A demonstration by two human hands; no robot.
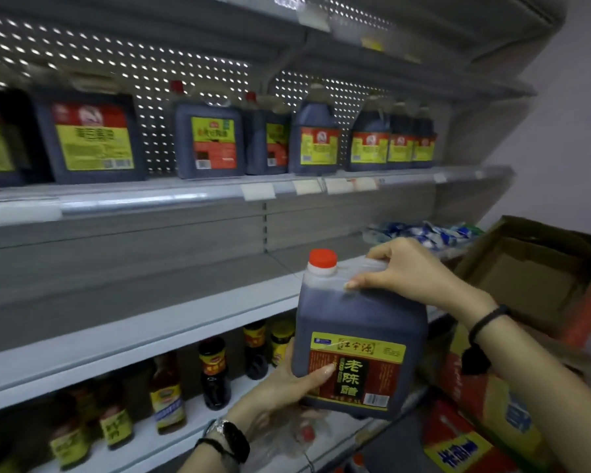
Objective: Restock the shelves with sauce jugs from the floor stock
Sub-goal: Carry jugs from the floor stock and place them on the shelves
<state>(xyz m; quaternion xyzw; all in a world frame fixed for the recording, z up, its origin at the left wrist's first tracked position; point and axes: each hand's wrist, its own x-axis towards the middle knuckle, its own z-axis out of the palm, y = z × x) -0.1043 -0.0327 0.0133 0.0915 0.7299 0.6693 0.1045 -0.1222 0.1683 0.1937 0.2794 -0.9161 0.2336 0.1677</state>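
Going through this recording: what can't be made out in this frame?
Head view only.
- Handle of the sauce jug: covered by the right hand gripping it.
- Jug's underside: hidden by the left hand holding it from below.
- Shelf price tags: blurred, unreadable.
- Labels of the upper-shelf jugs: text blurred.
- Contents of the open carton: hidden behind its own wall.

Grey metal shelving point(116, 343) is backed by a perforated panel point(157, 83); a pale, possibly lilac wall point(574, 131) is seen at right.
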